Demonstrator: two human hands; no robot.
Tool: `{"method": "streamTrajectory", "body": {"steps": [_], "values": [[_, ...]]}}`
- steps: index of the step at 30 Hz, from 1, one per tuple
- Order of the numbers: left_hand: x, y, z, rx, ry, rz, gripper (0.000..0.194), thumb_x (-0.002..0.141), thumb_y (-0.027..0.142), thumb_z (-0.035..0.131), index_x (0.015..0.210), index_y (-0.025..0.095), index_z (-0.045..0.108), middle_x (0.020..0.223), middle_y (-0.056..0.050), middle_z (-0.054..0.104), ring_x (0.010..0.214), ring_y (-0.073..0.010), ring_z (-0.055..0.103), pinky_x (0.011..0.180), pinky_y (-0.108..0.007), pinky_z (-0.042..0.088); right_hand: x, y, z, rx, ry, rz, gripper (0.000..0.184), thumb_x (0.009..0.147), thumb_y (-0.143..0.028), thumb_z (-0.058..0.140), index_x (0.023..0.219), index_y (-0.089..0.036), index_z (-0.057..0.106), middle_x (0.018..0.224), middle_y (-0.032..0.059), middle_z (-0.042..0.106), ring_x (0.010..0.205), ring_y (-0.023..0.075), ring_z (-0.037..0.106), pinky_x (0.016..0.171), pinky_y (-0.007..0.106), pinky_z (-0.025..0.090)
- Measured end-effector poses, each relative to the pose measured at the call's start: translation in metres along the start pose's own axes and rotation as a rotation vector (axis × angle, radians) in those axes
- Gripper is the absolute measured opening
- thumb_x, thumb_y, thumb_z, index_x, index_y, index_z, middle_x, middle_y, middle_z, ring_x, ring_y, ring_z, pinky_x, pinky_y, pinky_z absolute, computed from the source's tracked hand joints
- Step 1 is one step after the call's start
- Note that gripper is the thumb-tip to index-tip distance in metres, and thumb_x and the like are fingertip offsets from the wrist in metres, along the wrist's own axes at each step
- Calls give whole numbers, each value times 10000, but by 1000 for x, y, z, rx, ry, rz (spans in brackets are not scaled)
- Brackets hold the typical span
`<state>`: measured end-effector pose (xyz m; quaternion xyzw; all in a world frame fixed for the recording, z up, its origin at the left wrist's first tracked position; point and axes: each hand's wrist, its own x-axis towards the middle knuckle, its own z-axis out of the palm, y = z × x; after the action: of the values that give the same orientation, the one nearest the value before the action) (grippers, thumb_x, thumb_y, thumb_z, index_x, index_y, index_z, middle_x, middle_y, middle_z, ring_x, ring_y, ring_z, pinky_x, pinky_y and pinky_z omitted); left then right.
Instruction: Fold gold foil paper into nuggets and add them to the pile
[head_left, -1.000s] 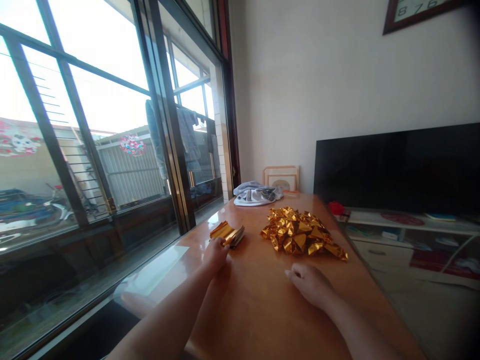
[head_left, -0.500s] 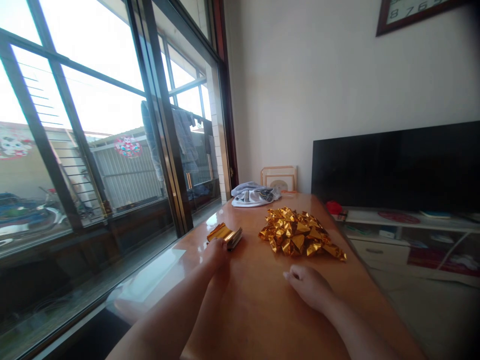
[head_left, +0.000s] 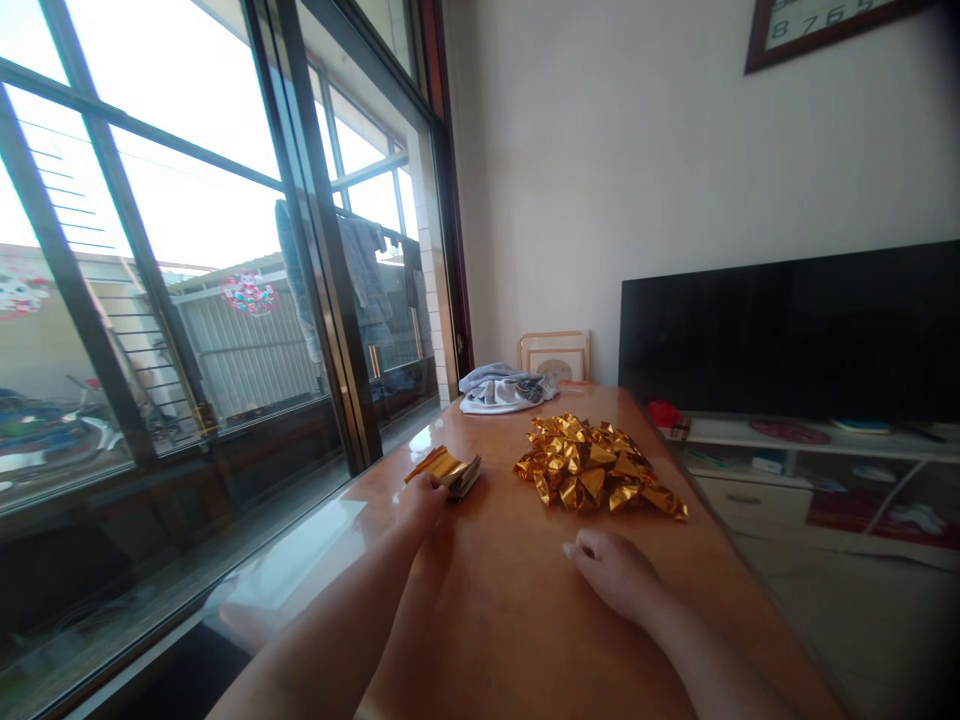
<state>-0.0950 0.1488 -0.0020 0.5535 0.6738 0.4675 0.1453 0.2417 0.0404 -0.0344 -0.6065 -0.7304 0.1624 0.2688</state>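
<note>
My left hand (head_left: pixel 423 502) reaches out to a small stack of gold foil paper (head_left: pixel 447 468) lying on the glossy wooden table. Its fingers are closed on the near left edge of the top foil, though the fingertips are partly hidden. Across from it, my right hand (head_left: pixel 613 572) rests on the table, curled into a loose fist with nothing visible in it. Just beyond that hand is a heap of folded gold foil pieces (head_left: pixel 589 465).
A bundled white and grey cloth (head_left: pixel 502 388) lies at the table's far end, near a framed picture (head_left: pixel 555 355). Large window panes (head_left: pixel 225 250) run along the left. A television (head_left: pixel 787 335) stands on a low cabinet (head_left: pixel 754 500) to the right.
My left hand has shifted slightly left, and the foil's left edge has moved a little with it. My right hand keeps its curled pose. The view has turned very slightly.
</note>
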Motion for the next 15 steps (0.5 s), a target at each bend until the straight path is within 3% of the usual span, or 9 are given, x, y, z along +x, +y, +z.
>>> {"method": "streamTrajectory", "body": {"steps": [9,15], "values": [[-2,1,-9,11,58,18,236,723,333,727,616,230,544,592,12,543,643,-187,541,620,-272,335,1,2,1,2,2,-9,368,912,-419,537,622,-199,480,615,-12,576,609,138,483,573,267,233],[-10,13,-26,-5,85,100,88,797,284,646,758,238,582,662,-4,571,687,-208,543,650,-288,323,0,0,0,9,-2,0,361,911,-416,546,627,-197,498,628,-6,589,608,138,487,566,270,220]]}}
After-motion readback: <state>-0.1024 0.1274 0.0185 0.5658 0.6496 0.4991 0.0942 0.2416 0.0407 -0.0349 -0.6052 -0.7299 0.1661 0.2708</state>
